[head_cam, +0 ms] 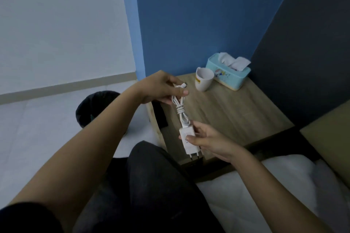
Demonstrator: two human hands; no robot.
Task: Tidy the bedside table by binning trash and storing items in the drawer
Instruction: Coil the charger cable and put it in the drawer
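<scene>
A white phone charger (188, 138) with its cable (180, 108) coiled and wrapped into a bundle hangs above the wooden bedside table (236, 111). My left hand (161, 88) pinches the cable's far end, where the plug tip sticks out past my fingers. My right hand (206, 139) grips the charger's block, its two prongs pointing down toward me. On the table's far side stand a white mug (204, 79) and a teal tissue box (228, 72) with tissues sticking out.
A dark round bin (91, 108) stands on the pale floor left of the table. The table's open drawer front (161, 115) shows dark at its left side. A white bed (265, 185) lies at the lower right, my dark-trousered knee (151, 176) in front.
</scene>
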